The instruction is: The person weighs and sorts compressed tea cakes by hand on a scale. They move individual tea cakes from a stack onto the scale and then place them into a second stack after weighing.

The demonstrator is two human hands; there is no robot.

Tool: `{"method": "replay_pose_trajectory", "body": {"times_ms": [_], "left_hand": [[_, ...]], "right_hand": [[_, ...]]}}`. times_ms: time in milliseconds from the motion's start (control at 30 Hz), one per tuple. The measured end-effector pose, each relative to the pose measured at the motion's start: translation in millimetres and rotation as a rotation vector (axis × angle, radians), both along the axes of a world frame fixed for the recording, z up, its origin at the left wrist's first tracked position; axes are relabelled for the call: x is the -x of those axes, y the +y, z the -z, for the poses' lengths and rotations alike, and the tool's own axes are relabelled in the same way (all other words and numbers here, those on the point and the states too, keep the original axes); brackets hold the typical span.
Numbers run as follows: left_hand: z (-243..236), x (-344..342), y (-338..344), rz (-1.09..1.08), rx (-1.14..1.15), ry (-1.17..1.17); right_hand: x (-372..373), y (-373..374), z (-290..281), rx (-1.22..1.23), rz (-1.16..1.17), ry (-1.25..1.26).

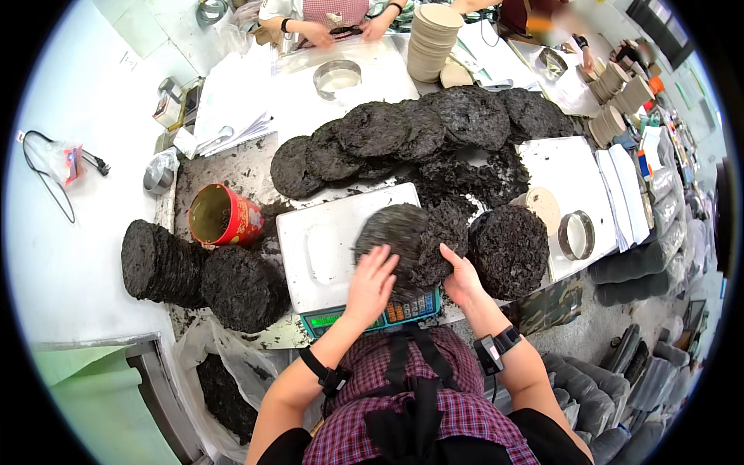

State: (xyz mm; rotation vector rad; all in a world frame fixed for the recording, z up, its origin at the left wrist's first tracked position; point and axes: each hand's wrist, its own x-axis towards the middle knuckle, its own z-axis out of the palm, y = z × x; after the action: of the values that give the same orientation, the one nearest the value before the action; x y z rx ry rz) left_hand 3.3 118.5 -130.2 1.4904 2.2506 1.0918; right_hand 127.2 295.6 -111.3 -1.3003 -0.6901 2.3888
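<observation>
Two dark round cakes of pressed, flaky leaf-like material are between my hands, above the front of a white-topped weighing scale (318,263). My left hand (372,285) has its fingers spread across the face of the left cake (391,229), which is smeared by motion; its thumb is hard to see. On the right, my right hand (463,280) grips the edge of the other cake (440,244), thumb up and the other fingers partly hidden. The two cakes overlap. Beside my right hand stands a stack of similar cakes (508,252).
More cakes (376,129) lie in an overlapping row behind the scale, with loose dark flakes (473,180). Left are a red tin (225,215) and stacked cakes (159,262). A metal ring (576,235) lies right. Another person's hands (345,31) work across the table near pale discs (432,43).
</observation>
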Motion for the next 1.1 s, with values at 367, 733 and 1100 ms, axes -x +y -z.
{"method": "replay_pose_trajectory", "body": {"times_ms": [367, 733, 1100], "left_hand": [[-39, 31, -27, -0.199, 0.06, 0.188], [-13, 14, -14, -0.142, 0.271, 0.248], [-31, 5, -34, -0.244, 0.157, 0.242]], "right_hand": [[77, 46, -26, -0.378, -0.323, -0.177], [152, 20, -13, -0.975, -1.118, 0.001], [26, 55, -29, -0.166, -0.073, 0.073]]}}
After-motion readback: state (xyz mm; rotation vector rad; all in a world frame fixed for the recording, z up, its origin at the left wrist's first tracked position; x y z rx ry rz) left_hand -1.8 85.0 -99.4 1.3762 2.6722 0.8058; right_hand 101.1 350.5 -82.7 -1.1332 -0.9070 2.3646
